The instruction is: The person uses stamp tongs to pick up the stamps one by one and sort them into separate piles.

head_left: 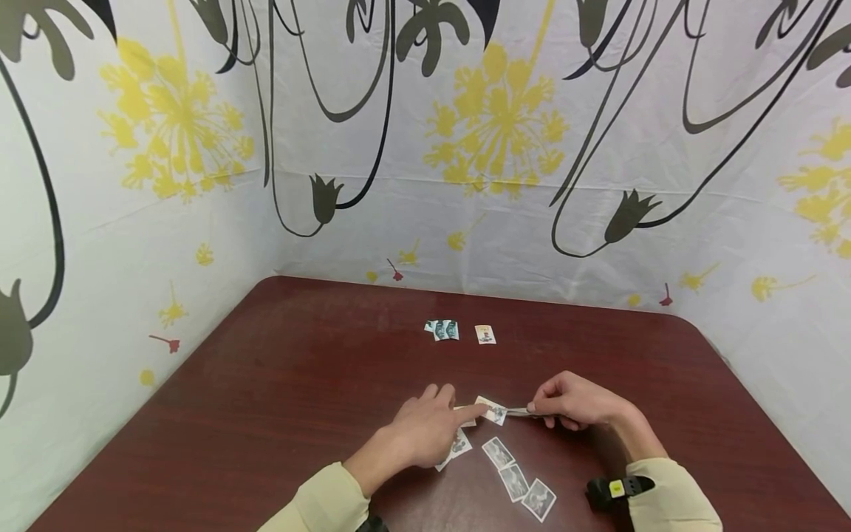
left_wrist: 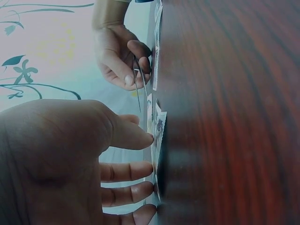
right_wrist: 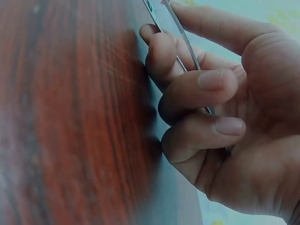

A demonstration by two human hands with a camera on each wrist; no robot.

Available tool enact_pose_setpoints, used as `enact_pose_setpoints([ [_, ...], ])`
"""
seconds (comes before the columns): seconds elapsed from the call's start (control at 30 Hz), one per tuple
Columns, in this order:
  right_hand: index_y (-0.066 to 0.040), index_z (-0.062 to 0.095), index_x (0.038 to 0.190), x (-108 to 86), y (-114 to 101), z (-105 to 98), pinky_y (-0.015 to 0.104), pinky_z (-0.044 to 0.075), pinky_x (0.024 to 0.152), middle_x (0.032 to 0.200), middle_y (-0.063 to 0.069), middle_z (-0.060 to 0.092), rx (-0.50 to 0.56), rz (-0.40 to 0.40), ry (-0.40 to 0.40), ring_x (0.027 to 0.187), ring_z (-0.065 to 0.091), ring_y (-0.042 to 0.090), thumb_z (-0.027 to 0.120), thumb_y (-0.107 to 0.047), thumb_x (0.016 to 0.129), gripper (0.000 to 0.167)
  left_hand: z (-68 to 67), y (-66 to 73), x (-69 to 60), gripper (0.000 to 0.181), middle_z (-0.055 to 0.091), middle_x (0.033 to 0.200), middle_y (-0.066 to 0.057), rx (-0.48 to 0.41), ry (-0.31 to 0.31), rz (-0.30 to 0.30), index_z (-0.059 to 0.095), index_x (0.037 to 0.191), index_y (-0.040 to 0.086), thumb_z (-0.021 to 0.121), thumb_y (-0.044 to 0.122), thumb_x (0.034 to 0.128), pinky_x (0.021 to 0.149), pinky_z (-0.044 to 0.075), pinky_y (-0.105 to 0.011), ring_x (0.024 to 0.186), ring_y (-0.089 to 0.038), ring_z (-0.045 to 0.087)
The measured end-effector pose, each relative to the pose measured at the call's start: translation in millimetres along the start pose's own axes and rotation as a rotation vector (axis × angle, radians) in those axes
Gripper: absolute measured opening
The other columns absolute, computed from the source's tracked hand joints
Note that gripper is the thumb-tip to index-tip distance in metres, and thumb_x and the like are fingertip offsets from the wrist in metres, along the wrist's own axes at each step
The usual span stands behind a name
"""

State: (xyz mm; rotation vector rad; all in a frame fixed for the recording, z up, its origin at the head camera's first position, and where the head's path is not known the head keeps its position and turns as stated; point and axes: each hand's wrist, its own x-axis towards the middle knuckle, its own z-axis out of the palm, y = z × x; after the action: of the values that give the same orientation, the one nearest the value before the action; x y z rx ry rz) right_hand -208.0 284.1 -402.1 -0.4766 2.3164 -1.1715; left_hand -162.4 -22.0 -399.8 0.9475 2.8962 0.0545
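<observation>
My right hand (head_left: 578,403) holds a pair of thin metal tweezers (head_left: 520,412), which point left with their tips at a small postage stamp (head_left: 493,411). In the right wrist view the two tweezer arms (right_wrist: 185,40) stand apart, with fingers curled about them. My left hand (head_left: 425,428) lies over other stamps (head_left: 460,445), its fingers extended; the thumb and fingertips touch the stamps' edge in the left wrist view. One finger reaches onto the stamp by the tweezers. The left hand partly hides the stamps under it.
Several grey-toned stamps (head_left: 514,482) lie in a slanting row between my forearms. Farther back are a cluster of teal stamps (head_left: 447,330) and a single yellowish stamp (head_left: 485,335). The dark red-brown table (head_left: 319,355) meets patterned white hangings (head_left: 412,148) behind and at the left.
</observation>
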Motion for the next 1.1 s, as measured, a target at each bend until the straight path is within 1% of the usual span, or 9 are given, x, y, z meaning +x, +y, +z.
enact_pose_setpoints([
  [0.23, 0.002, 0.074, 0.089, 0.7, -2.5, 2.3, 0.025, 0.037, 0.045, 0.068, 0.003, 0.06, 0.02, -0.004, -0.029, 0.045, 0.04, 0.008, 0.069, -0.023, 0.101, 0.029, 1.4, -0.4, 0.5, 0.056, 0.052, 0.11, 0.0, 0.002, -0.008, -0.012, 0.052, 0.151, 0.052, 0.057, 0.02, 0.1046, 0.066, 0.043, -0.03, 0.092, -0.018, 0.042],
  [0.53, 0.006, 0.071, 0.087, -0.5, -2.6, 3.0, 0.025, 0.036, 0.044, 0.068, 0.003, 0.059, 0.019, -0.01, -0.038, 0.044, 0.039, 0.008, 0.068, -0.022, 0.102, 0.032, 2.0, 0.1, 0.6, 0.053, 0.052, 0.11, -0.001, -0.004, 0.006, -0.005, 0.055, 0.149, 0.051, 0.058, 0.023, 0.1043, 0.066, 0.043, -0.031, 0.093, -0.018, 0.043],
  [0.87, 0.011, 0.066, 0.083, -0.8, -1.4, 3.3, 0.024, 0.034, 0.044, 0.066, 0.003, 0.056, 0.036, -0.023, -0.077, 0.044, 0.038, 0.007, 0.066, -0.021, 0.103, 0.037, 1.9, -0.4, 0.0, 0.051, 0.052, 0.11, 0.0, -0.013, 0.014, -0.004, 0.055, 0.149, 0.049, 0.06, 0.027, 0.1037, 0.064, 0.041, -0.03, 0.092, -0.017, 0.043],
  [1.1, 0.013, 0.062, 0.083, -0.5, -1.3, 4.1, 0.024, 0.033, 0.045, 0.064, 0.0, 0.055, 0.06, -0.016, -0.096, 0.045, 0.038, 0.006, 0.066, -0.021, 0.103, 0.04, 1.1, -0.5, -0.5, 0.05, 0.052, 0.11, 0.001, -0.034, 0.014, -0.013, 0.055, 0.149, 0.049, 0.06, 0.029, 0.1041, 0.065, 0.041, -0.029, 0.093, -0.016, 0.043],
])
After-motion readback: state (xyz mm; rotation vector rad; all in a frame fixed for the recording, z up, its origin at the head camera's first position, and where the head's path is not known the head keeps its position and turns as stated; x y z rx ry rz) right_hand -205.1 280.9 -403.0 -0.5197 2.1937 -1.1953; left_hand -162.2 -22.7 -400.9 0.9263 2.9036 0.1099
